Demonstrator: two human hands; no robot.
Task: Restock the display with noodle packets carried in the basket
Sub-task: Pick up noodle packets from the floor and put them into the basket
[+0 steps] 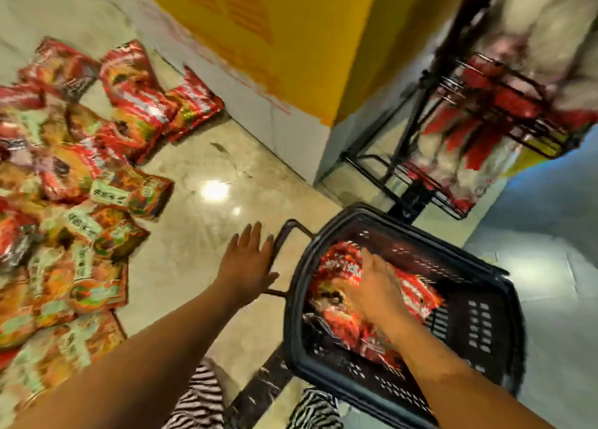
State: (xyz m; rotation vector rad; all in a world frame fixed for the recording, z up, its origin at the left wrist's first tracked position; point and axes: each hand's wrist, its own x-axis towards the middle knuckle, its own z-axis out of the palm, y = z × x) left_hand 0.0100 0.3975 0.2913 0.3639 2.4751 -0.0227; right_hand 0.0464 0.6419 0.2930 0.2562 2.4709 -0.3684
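Observation:
A black plastic basket (479, 318) sits on the floor at the lower right with red noodle packets (417, 294) inside. My right hand (377, 288) reaches into it, fingers spread and pressed on the top packet; the blur hides whether it grips. My left hand (250, 262) hovers open, fingers apart, just left of the basket's folded-down handle (291, 231). A black wire display rack (492, 111) stands at the upper right, holding red packets. The picture is motion-blurred.
A big pile of red and orange noodle packets (64, 176) covers the floor on the left. A yellow and grey pillar (284, 56) rises between the pile and the rack. Shiny tiled floor (207, 221) lies in between. Striped trouser legs (200, 402) show at the bottom.

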